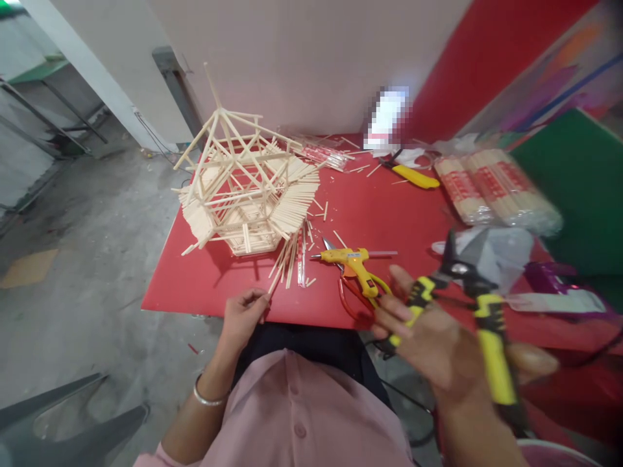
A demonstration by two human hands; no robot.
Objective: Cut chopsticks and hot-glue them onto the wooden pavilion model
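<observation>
At the red table's front edge, my left hand (246,314) pinches the end of a thin wooden stick (276,280). My right hand (438,344), palm up, holds black-and-yellow cutting pliers (492,344) with spread handles and open jaws. A pavilion-like model of wooden sticks (248,194) stands on the left part of the table. Loose sticks (291,256) lie beside its base. The yellow glue gun (357,263) lies between the model and my right hand, over red-handled scissors (343,298).
Packs of sticks (496,191), a plastic bag (506,256) and a purple packet (559,279) lie at the right. A yellow-handled tool (416,177) and a blurred-out phone (387,120) are at the back. Stick offcuts (339,239) are scattered about the red table (389,214).
</observation>
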